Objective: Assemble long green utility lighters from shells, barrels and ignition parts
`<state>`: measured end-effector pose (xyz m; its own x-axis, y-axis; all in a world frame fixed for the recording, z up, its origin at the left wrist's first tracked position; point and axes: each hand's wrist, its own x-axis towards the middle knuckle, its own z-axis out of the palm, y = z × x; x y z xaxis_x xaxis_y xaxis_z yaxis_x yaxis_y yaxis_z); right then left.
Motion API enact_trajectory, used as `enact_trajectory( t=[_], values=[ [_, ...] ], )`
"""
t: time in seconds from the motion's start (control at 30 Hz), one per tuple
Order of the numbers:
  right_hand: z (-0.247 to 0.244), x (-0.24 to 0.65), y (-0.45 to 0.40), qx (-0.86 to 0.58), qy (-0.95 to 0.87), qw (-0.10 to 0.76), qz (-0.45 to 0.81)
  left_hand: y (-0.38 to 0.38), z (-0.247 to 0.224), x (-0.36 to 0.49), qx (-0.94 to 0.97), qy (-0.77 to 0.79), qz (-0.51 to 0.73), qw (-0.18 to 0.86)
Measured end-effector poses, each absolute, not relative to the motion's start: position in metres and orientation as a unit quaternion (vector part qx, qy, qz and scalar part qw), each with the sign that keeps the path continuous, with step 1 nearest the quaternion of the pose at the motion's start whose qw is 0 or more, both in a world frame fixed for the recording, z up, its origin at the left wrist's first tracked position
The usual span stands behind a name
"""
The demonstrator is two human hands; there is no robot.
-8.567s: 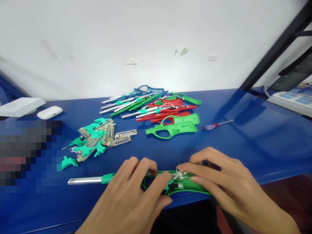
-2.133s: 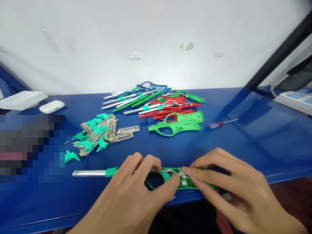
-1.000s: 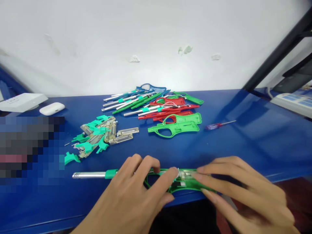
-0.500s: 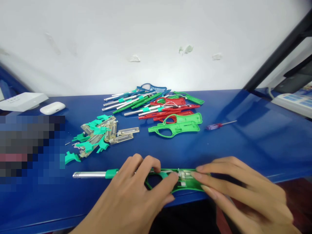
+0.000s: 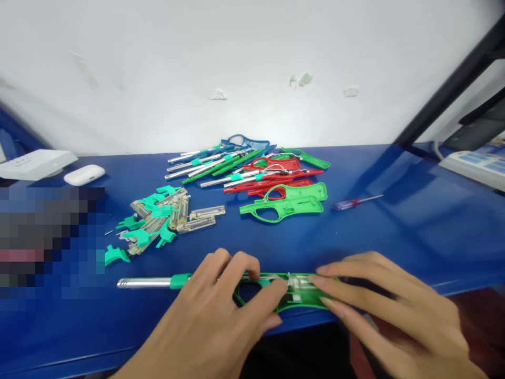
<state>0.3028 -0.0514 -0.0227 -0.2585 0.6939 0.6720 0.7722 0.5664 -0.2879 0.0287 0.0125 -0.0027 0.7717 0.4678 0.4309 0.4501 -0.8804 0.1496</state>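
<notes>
Down at the near edge of the surface [image 5: 374, 239], the open green casing [image 5: 311, 301] runs left to right, metal tube [image 5: 144, 283] sticking out left. Both hands are on it, so neither's really nearer: left hand [image 5: 221, 310] is closed over the middle, right hand [image 5: 398, 302] has fingers part-spread with tips on the handle end, can't tell how firmly. Clear tank [image 5: 302, 282] sits in the handle between both sets of fingertips. No brands I can make out; the marks on the white box [image 5: 37, 164] are too small to read.
</notes>
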Motion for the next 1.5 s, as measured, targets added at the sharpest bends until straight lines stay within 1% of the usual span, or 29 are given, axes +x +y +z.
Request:
enact_trajectory(
  t=[0.23,0.47,0.57,0.97,1.3,1.4,1.5],
  values=[
    [-0.024,0.295,-0.050,-0.484,-0.775,0.405,-0.032,0.012,-0.001,0.029,0.941,0.253,0.226,0.010],
    [-0.024,0.304,-0.053,-0.469,-0.790,0.394,-0.034,0.011,0.001,0.031,0.944,0.238,0.226,-0.028],
    [-0.024,0.306,-0.053,-0.454,-0.804,0.383,-0.038,0.011,0.000,0.031,0.946,0.250,0.207,-0.024],
    [-0.026,0.307,-0.053,-0.444,-0.815,0.370,-0.039,0.013,-0.005,0.028,0.943,0.259,0.210,-0.010],
    [-0.024,0.306,-0.054,-0.442,-0.812,0.378,-0.044,0.011,-0.008,0.024,0.944,0.255,0.210,0.011],
    [-0.020,0.305,-0.052,-0.456,-0.805,0.378,-0.028,0.009,-0.009,0.025,0.944,0.254,0.210,0.009],
    [-0.014,0.305,-0.048,-0.479,-0.798,0.366,0.019,0.010,-0.009,0.025,0.946,0.253,0.201,-0.002]
  ],
)
